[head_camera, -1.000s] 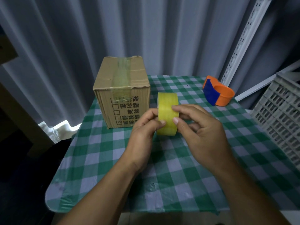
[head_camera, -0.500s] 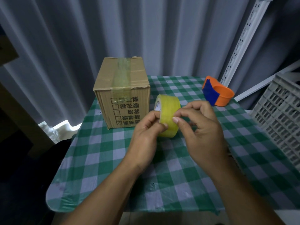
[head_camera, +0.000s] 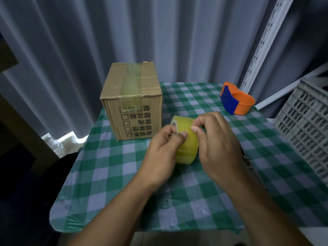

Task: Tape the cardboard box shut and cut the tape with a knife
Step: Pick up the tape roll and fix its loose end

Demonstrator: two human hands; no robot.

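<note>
A brown cardboard box (head_camera: 132, 105) stands at the back left of the table, with a strip of clear tape running over its top and down its front. Just right of it, above the cloth, I hold a yellowish roll of tape (head_camera: 186, 144) between both hands. My left hand (head_camera: 161, 153) grips the roll's left side, thumb on the rim. My right hand (head_camera: 216, 144) grips the right side, its thumb and forefinger pinching at the roll's outer surface. No knife is in view.
A green-and-white checked cloth (head_camera: 177, 201) covers the small table. An orange and blue tape cutter (head_camera: 236, 101) lies at the back right. A grey plastic crate (head_camera: 308, 128) stands off the right edge. Curtains hang behind.
The roll has turned and tilted in my hands, its hole now showing at the left. My right fingers have moved onto the top of the roll's surface.
</note>
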